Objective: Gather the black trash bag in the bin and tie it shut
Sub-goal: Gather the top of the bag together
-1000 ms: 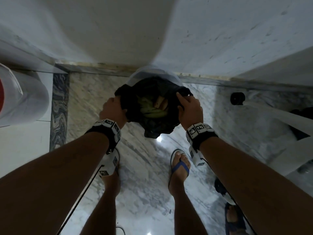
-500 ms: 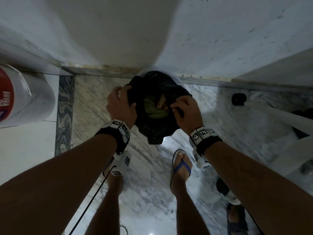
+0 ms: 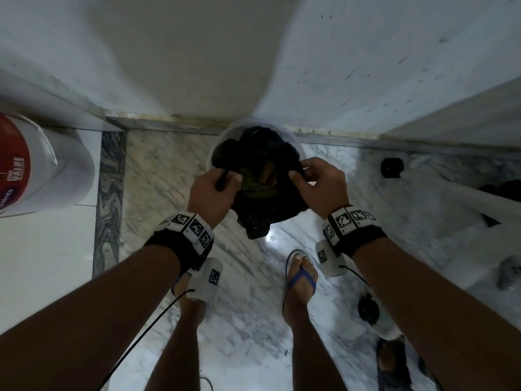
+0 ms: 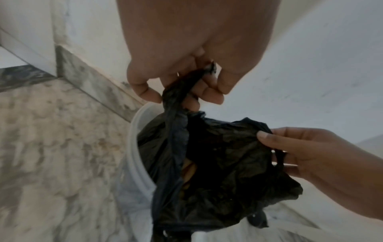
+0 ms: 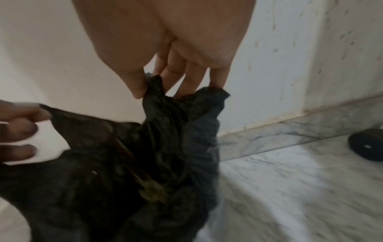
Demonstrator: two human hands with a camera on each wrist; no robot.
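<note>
A black trash bag [image 3: 265, 153] sits in a white round bin [image 3: 222, 138] against the wall, its mouth partly open over greenish and brown rubbish [image 3: 255, 184]. My left hand [image 3: 215, 187] grips a bunched strip of the bag's left edge [image 4: 176, 98]. On the other side, my right hand [image 3: 315, 182] pinches the right edge [image 5: 153, 91] between thumb and fingers. In the left wrist view the bag [image 4: 217, 155] hangs over the bin rim [image 4: 134, 147]. The right wrist view shows the bag [image 5: 124, 163] stretched between both hands.
A marble floor [image 3: 174, 176] runs to a skirting and white walls [image 3: 366, 66] just behind the bin. At the left stands a white container with a red label [image 3: 33, 167]. A black round object [image 3: 392, 167] and white poles lie at the right. My sandalled feet [image 3: 300, 275] stand close below.
Both hands have drawn the bag's edges closer together and re-gripped them. The bag's open mouth has narrowed. The head view has shifted slightly nearer.
</note>
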